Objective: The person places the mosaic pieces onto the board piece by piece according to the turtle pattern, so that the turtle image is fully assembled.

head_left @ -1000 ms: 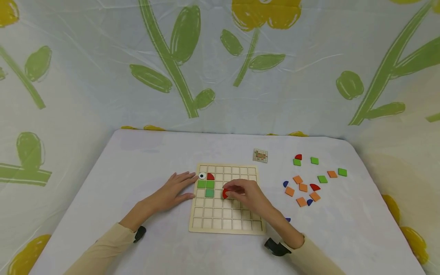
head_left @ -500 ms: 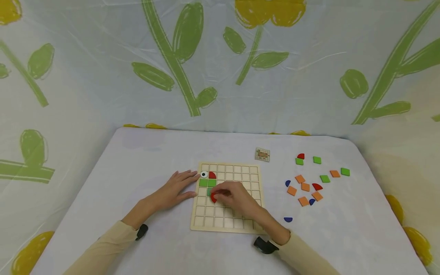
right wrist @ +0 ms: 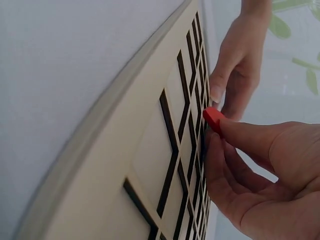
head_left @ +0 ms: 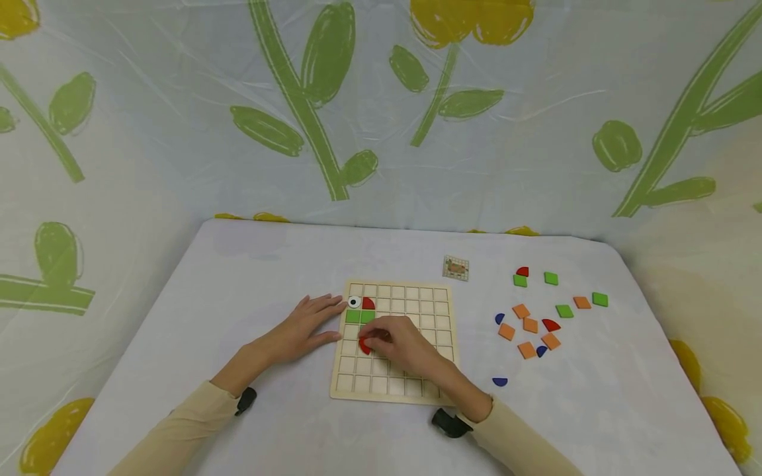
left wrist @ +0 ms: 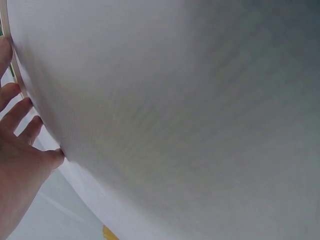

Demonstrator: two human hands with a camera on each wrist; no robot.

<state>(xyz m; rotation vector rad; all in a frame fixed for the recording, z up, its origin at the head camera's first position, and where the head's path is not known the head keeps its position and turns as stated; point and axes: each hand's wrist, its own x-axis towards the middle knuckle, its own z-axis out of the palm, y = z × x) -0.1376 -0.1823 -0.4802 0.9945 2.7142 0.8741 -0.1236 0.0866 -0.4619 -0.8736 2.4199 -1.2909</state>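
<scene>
A wooden grid board [head_left: 395, 390] lies on the table. At its upper left sit a round eye piece [head_left: 354, 302], a red quarter piece [head_left: 368, 303] and green squares [head_left: 353, 317]. My right hand [head_left: 400, 342] pinches another red piece [head_left: 365, 346] between thumb and fingers, low over the left columns; in the right wrist view the hand [right wrist: 265, 170] holds this red piece [right wrist: 214, 117] close to the grid. The teal square seen before is hidden by the hand. My left hand [head_left: 305, 332] rests with fingers spread, fingertips at the board's left edge, also in the left wrist view [left wrist: 22, 155].
Right of the board lie several orange squares [head_left: 530, 325], green squares [head_left: 551, 278], red pieces [head_left: 551, 324] and blue half-rounds [head_left: 500, 381]. A small picture card [head_left: 456, 268] lies behind the board. Flowered cloth walls [head_left: 196, 132] stand around the table.
My right hand has moved left across the board with the red piece, now covering the teal square. My left hand has stayed at the board's edge. The view has shifted slightly.
</scene>
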